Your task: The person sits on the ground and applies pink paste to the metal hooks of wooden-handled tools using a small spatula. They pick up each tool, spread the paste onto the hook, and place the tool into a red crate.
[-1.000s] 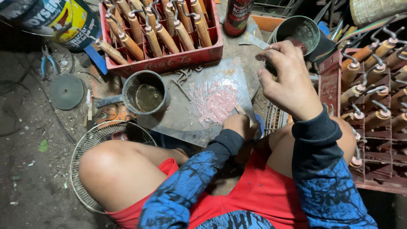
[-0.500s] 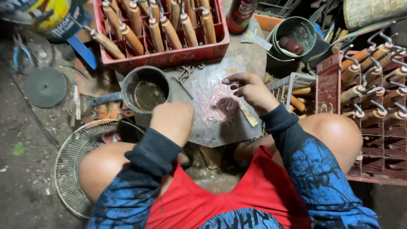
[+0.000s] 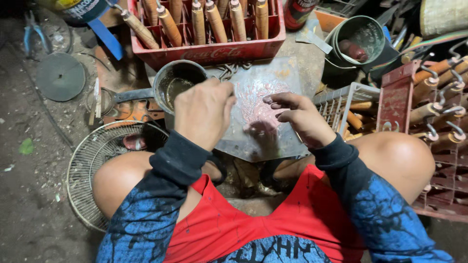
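Grey dirt floor [image 3: 29, 195] at far left carried a round dark disc [image 3: 60, 76] and a round wire fan guard [image 3: 92, 165]. Small metal pot with a long handle [image 3: 175, 83] sat just left of the flat metal plate smeared with pink paste [image 3: 258, 112]. Left hand [image 3: 204, 113] hovered over the plate's left edge, fingers curled closed, whether pinching anything I could not tell. Right hand [image 3: 300, 117] was over the plate, fingers spread open and empty, tips near the paste. Working it well probably needed light, even finger pressure, paste kept central. Red plastic crate of wooden-handled tools [image 3: 209, 34] behind, green bucket [image 3: 358, 44] and red rack of hooked handles [image 3: 434, 112] right. Cluttered, dim floor workshop.
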